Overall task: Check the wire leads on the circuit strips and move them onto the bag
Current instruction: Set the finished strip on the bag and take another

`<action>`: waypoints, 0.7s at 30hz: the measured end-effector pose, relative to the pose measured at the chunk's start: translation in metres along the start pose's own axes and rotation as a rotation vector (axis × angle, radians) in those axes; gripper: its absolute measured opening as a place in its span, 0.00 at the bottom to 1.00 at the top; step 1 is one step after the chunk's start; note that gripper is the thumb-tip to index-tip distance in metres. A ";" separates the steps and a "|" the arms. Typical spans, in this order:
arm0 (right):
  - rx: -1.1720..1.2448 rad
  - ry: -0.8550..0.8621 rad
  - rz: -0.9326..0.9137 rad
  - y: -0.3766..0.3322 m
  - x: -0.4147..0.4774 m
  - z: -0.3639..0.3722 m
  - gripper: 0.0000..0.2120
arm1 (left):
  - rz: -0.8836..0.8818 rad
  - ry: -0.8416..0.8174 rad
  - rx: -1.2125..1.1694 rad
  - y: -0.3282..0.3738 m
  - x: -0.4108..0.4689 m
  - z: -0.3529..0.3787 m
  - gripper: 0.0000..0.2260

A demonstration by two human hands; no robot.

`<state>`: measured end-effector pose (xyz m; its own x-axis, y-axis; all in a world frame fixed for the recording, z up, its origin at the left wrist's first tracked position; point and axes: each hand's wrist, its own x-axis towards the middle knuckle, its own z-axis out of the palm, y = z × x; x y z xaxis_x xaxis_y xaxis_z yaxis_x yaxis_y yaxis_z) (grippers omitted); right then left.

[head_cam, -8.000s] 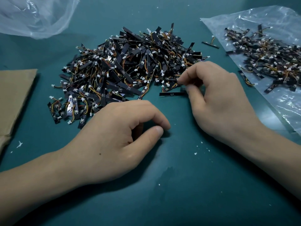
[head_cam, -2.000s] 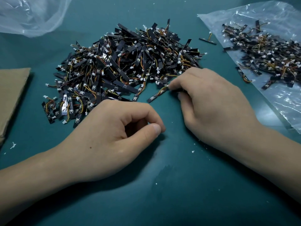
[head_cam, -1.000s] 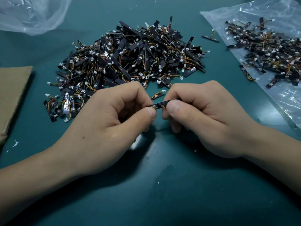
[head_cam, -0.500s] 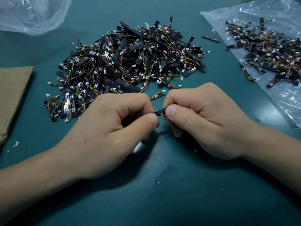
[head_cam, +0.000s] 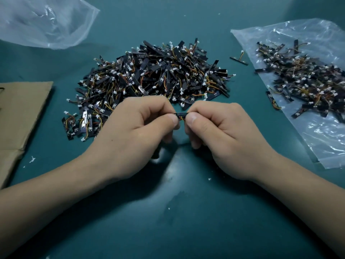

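I saw a teal table (head_cam: 186, 230) with a heap of circuit strips (head_cam: 155, 79) at far centre, and one stray strip (head_cam: 239, 60) just right of it. A clear bag (head_cam: 326, 143) lay along the right, a second clear bag (head_cam: 46, 21) far left, cardboard (head_cam: 20, 113) at left, and white scraps (head_cam: 32, 159) beside it.

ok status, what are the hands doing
Left hand and right hand pinch one strip between them. Pile just behind. Bag at right, nothing blocking the way.
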<state>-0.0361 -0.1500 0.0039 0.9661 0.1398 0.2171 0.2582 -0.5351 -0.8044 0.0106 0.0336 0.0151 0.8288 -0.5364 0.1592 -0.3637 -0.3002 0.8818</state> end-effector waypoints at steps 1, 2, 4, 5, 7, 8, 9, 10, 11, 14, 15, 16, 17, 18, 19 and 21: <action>0.031 0.039 0.018 0.001 0.002 -0.003 0.14 | -0.007 0.050 -0.013 0.003 0.009 0.006 0.09; 0.058 0.078 0.040 0.003 0.006 -0.006 0.14 | -0.010 0.108 -0.008 0.005 0.018 0.013 0.09; 0.076 0.143 0.096 0.006 0.012 -0.015 0.15 | -0.040 0.229 -0.029 0.010 0.039 0.034 0.09; 0.076 0.164 0.127 0.008 0.013 -0.020 0.15 | -0.066 0.281 -0.066 0.014 0.047 0.045 0.09; 0.063 0.180 0.171 0.013 0.011 -0.029 0.17 | -0.098 0.353 -0.107 0.022 0.052 0.066 0.10; 0.038 0.190 0.172 0.016 0.008 -0.032 0.17 | -0.086 0.360 -0.086 0.023 0.050 0.070 0.10; -0.008 0.202 0.161 0.020 0.004 -0.035 0.18 | -0.055 0.348 -0.049 0.023 0.048 0.071 0.09; -0.064 0.207 0.146 0.022 0.001 -0.036 0.18 | -0.017 0.326 -0.014 0.020 0.047 0.068 0.09; -0.116 0.200 0.134 0.024 -0.002 -0.035 0.18 | 0.013 0.300 0.017 0.016 0.046 0.063 0.09; -0.222 0.128 0.132 0.027 -0.003 -0.033 0.18 | 0.019 0.261 0.013 0.007 0.043 0.055 0.08; -0.215 0.115 0.131 0.028 -0.003 -0.033 0.18 | 0.012 0.252 0.022 0.007 0.042 0.056 0.09; -0.185 0.106 0.130 0.029 -0.002 -0.034 0.18 | 0.004 0.245 0.045 0.008 0.040 0.058 0.09; -0.143 0.102 0.131 0.031 -0.001 -0.035 0.18 | 0.001 0.243 0.067 0.009 0.039 0.060 0.09; -0.109 0.100 0.132 0.031 0.000 -0.035 0.19 | 0.001 0.247 0.075 0.009 0.038 0.061 0.09; -0.093 0.098 0.132 0.031 0.001 -0.037 0.19 | -0.001 0.251 0.064 0.008 0.037 0.061 0.08; -0.047 0.097 0.145 0.030 0.003 -0.039 0.18 | -0.009 0.230 0.045 0.006 0.033 0.059 0.08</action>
<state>-0.0259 -0.1980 0.0015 0.9878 -0.0213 0.1546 0.1134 -0.5827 -0.8047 0.0110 -0.0320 -0.0006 0.9052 -0.3412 0.2533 -0.3706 -0.3418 0.8636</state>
